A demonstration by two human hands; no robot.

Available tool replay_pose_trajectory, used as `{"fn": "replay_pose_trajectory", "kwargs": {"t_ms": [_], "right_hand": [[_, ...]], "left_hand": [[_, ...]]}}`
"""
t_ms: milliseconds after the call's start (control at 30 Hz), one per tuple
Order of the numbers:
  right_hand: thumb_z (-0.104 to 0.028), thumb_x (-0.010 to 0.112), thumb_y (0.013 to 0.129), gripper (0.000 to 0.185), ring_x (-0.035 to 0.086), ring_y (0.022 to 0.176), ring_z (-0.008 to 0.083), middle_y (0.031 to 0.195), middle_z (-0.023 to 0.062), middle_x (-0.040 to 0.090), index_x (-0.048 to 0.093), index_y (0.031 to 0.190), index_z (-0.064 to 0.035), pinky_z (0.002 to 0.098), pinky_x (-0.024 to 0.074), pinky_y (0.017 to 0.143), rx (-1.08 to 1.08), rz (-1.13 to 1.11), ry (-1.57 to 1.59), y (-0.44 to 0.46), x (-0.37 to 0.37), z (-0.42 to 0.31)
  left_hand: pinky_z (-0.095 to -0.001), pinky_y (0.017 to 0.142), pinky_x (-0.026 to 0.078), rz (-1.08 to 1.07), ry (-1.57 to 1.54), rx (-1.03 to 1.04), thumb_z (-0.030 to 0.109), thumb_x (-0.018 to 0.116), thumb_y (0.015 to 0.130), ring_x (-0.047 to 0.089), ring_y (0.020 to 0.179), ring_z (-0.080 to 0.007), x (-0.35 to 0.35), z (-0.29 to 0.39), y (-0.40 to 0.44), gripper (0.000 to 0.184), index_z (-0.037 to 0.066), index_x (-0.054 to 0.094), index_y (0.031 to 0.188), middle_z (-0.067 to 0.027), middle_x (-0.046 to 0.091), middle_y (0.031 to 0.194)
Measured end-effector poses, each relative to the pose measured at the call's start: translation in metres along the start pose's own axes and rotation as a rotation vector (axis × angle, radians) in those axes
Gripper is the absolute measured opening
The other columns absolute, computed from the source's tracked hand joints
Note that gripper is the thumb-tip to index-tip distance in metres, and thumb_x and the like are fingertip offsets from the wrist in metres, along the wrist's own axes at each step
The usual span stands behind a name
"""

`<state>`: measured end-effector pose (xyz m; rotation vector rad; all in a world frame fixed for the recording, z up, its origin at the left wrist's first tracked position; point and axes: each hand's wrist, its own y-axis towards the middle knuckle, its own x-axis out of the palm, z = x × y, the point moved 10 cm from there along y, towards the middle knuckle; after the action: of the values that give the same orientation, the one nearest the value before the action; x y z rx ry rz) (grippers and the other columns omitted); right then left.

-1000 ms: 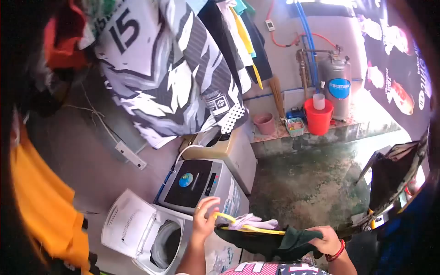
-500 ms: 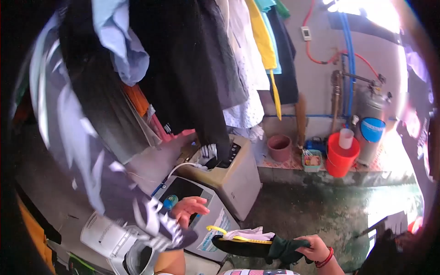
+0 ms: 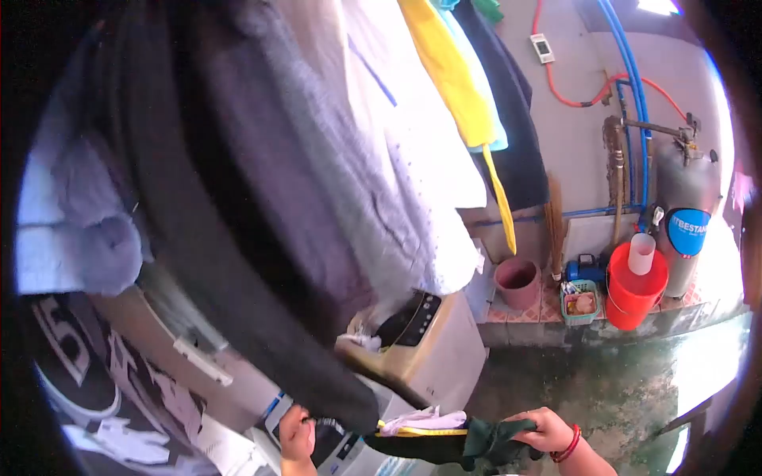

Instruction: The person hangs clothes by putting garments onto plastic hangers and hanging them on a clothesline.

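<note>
Left hand [image 3: 297, 435] lower now; rumpled dark-green cloth [image 3: 486, 441] along yellow hanger [image 3: 436, 432].

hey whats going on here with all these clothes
A person's right hand grips a dark green cloth, with a yellow hanger and a pale cloth beside it. The left hand is near the lower end of a dark hanging garment; whether it grips anything is unclear. More clothes hang alongside that garment.
</note>
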<state>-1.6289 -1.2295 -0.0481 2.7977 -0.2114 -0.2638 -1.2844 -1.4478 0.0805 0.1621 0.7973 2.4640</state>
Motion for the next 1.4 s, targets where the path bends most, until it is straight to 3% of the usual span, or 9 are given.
{"fn": "replay_pose_trajectory", "kwargs": {"t_ms": [100, 167, 233, 433, 733, 833, 933, 1033, 1400], "right_hand": [[-0.012, 0.072, 0.079, 0.032, 0.066, 0.070, 0.0268, 0.082, 0.0181, 0.068, 0.066, 0.108, -0.0020, 0.0322, 0.0514, 0.066, -0.028, 0.036, -0.023, 0.013, -0.029, 0.009], [-0.013, 0.073, 0.079, 0.032, 0.066, 0.069, 0.0259, 0.081, 0.0182, 0.067, 0.066, 0.109, -0.0017, 0.0319, 0.0510, 0.065, -0.038, 0.051, -0.043, 0.018, -0.054, 0.011], [-0.013, 0.074, 0.078, 0.034, 0.065, 0.065, 0.0227, 0.077, 0.0165, 0.067, 0.066, 0.109, -0.0014, 0.0308, 0.0501, 0.062, -0.058, 0.079, -0.094, 0.022, -0.090, 0.020], [-0.003, 0.061, 0.075, 0.022, 0.060, 0.070, 0.0157, 0.079, 0.0081, 0.067, 0.064, 0.094, 0.0070, 0.0298, 0.0483, 0.066, -0.023, 0.149, 0.058, 0.037, -0.208, 0.001], [-0.026, 0.071, 0.078, 0.044, 0.059, 0.083, 0.0180, 0.095, 0.0106, 0.063, 0.058, 0.106, 0.0054, 0.0321, 0.0485, 0.075, -0.403, 0.333, 0.098, 0.059, -0.431, -0.024], [-0.026, 0.068, 0.081, 0.037, 0.060, 0.089, 0.0197, 0.099, 0.0100, 0.062, 0.058, 0.105, 0.0006, 0.0338, 0.0484, 0.076, -0.610, 0.448, 0.099, 0.060, -0.484, -0.056], [-0.011, 0.060, 0.087, 0.031, 0.061, 0.101, 0.0212, 0.112, 0.0144, 0.063, 0.062, 0.116, 0.0000, 0.0312, 0.0477, 0.087, -0.677, 0.626, 0.352, 0.058, -0.545, -0.042], [-0.014, 0.057, 0.089, 0.032, 0.060, 0.104, 0.0211, 0.113, 0.0141, 0.062, 0.061, 0.118, 0.0002, 0.0310, 0.0459, 0.089, -0.779, 0.640, 0.283, 0.078, -0.555, -0.094], [-0.023, 0.047, 0.097, 0.038, 0.055, 0.114, 0.0208, 0.121, 0.0130, 0.059, 0.056, 0.125, 0.0007, 0.0303, 0.0392, 0.099, -1.040, 0.617, 0.062, 0.191, -0.451, -0.376]], "left_hand": [[-0.0439, 0.088, 0.051, 0.012, -0.251, -0.298, 0.036, 0.046, 0.094, 0.064, 0.094, -0.0293, 0.012, -0.057, 0.036, 0.045, -0.002, 0.056, 0.114, -0.0184, 0.063, 0.108], [-0.0397, 0.081, 0.053, -0.005, 0.155, -0.033, 0.040, 0.044, 0.095, 0.066, 0.087, -0.0283, 0.038, -0.047, 0.070, 0.047, -0.002, 0.057, 0.113, -0.0187, 0.064, 0.105], [-0.0372, 0.083, 0.052, -0.157, 0.166, 0.107, 0.031, 0.047, 0.097, 0.066, 0.090, -0.0270, 0.078, -0.029, 0.100, 0.039, -0.004, 0.058, 0.110, -0.0181, 0.064, 0.107], [-0.0401, 0.101, 0.039, 0.071, 0.392, 0.030, 0.015, 0.049, 0.095, 0.055, 0.114, -0.0266, 0.105, -0.082, 0.150, 0.037, -0.007, 0.049, 0.125, -0.0173, 0.055, 0.126], [-0.0442, 0.111, 0.024, 0.393, 0.928, 0.870, 0.026, 0.065, 0.085, 0.027, 0.136, -0.0327, 0.272, 0.054, 0.230, 0.074, -0.001, 0.026, 0.143, -0.0219, 0.015, 0.150], [-0.0464, 0.110, 0.025, 0.560, 1.040, 0.487, 0.024, 0.071, 0.080, 0.031, 0.133, -0.0368, 0.259, 0.010, 0.277, 0.083, 0.000, 0.024, 0.144, -0.0261, 0.026, 0.144], [-0.0483, 0.102, 0.036, 0.117, 1.099, 0.232, 0.027, 0.075, 0.073, 0.046, 0.120, -0.0436, 0.274, -0.042, 0.352, 0.087, 0.000, 0.027, 0.140, -0.0289, 0.039, 0.136], [-0.0492, 0.099, 0.040, -0.244, 1.156, 0.368, 0.028, 0.073, 0.077, 0.051, 0.115, -0.0422, 0.308, -0.052, 0.378, 0.083, 0.001, 0.026, 0.140, -0.0289, 0.040, 0.134], [-0.0492, 0.098, 0.041, 0.538, 0.523, 0.454, 0.030, 0.070, 0.079, 0.051, 0.115, -0.0418, 0.155, 0.124, 0.318, 0.082, 0.002, 0.025, 0.141, -0.0284, 0.040, 0.134]]}}
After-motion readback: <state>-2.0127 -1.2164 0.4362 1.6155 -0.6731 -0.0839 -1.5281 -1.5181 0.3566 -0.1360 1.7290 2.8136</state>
